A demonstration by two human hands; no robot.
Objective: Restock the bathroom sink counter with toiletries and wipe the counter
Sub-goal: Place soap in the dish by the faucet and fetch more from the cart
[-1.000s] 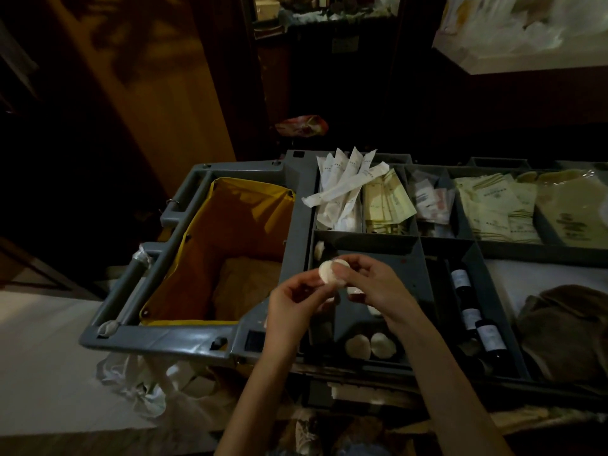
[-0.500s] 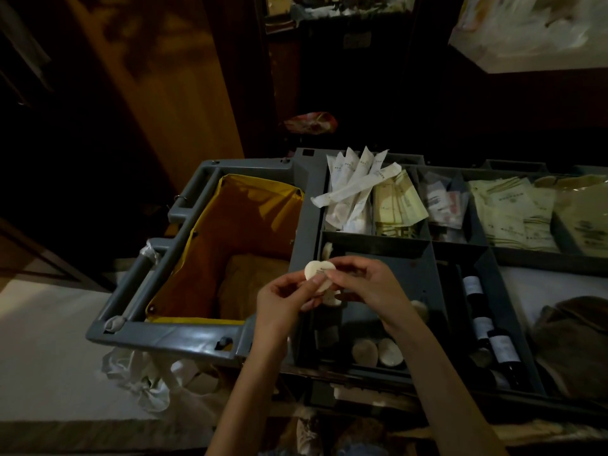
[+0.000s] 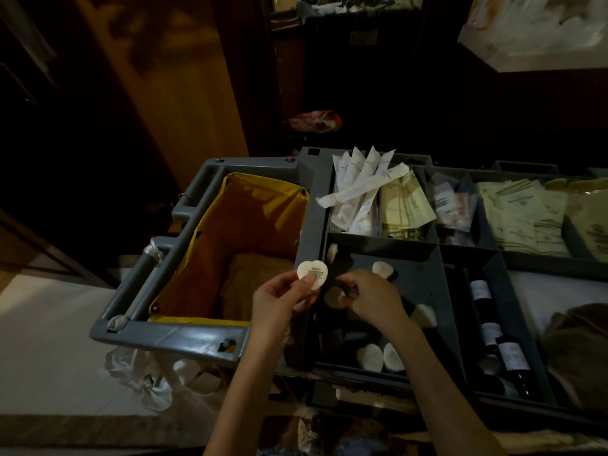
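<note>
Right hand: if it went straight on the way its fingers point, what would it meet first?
Probably the left hand, which pinches a white heart-shaped soap: the right hand points leftward at it. Depth is unclear in this dim view.

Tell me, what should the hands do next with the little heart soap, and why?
Probably the right hand should lift one more soap out of the grey tray compartment. The left hand already pinches a heart-shaped soap, and the right hand is down among the loose soaps there. Whether it holds anything yet is too dark to tell.
</note>
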